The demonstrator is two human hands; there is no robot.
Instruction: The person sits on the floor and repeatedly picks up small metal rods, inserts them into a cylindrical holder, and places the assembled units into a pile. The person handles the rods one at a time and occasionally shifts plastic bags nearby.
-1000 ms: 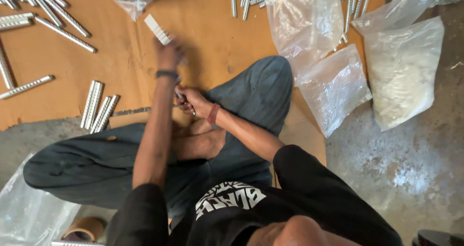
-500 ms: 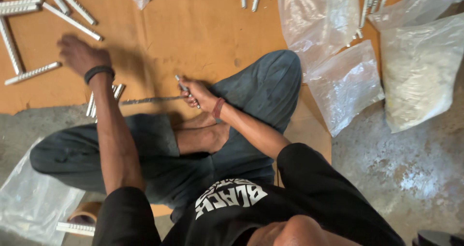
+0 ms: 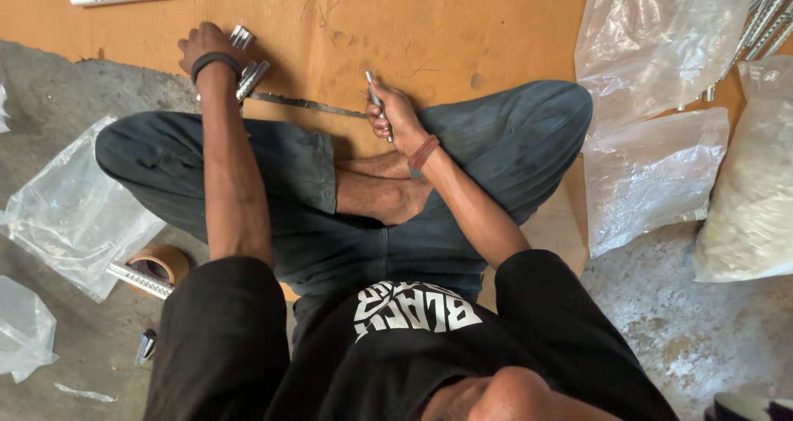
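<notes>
Right hand (image 3: 395, 117) gripping metal tube (image 3: 376, 99), axis upright; left hand (image 3: 206, 47) grasping tubes (image 3: 248, 70).

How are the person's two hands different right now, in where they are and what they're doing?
The left hand reaches out over the brown cardboard, resting on a cluster of short metal tubes; the right hand stays near the crossed legs, closed around a single thin metal piece. The left wrist wears a black band, the right a reddish one. The left arm is extended, the right bent. Both are bare and handling metal parts.
</notes>
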